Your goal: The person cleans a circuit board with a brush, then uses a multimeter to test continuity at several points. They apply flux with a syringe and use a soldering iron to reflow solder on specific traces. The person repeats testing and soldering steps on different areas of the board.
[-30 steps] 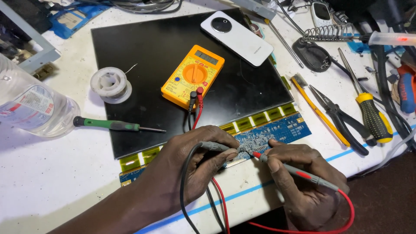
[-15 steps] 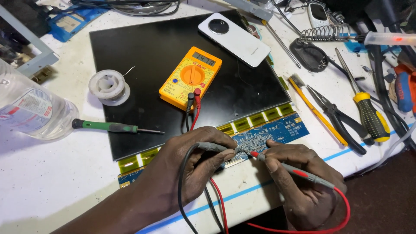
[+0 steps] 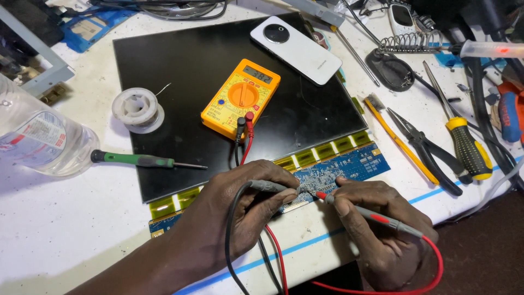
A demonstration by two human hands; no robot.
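Left hand (image 3: 240,213): closed around the black probe (image 3: 270,186), pen-style, so its tip meets the blue circuit board (image 3: 333,172) at lower centre.
Right hand (image 3: 376,229): pinches the red probe (image 3: 376,216), tip close beside the other.
Multimeter (image 3: 240,98): yellow, on the black panel (image 3: 180,71) above, display facing the person.
Tabletop (image 3: 65,218): white.

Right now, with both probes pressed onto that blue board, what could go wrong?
The black probe in the left hand and the red probe in the right hand meet close together on the blue circuit board; a slip might bridge neighbouring contacts. The leads trail under both wrists, so a tug could drag the yellow multimeter across the black panel. The soldering iron, in its coil stand to the right, could burn a hand if hot.
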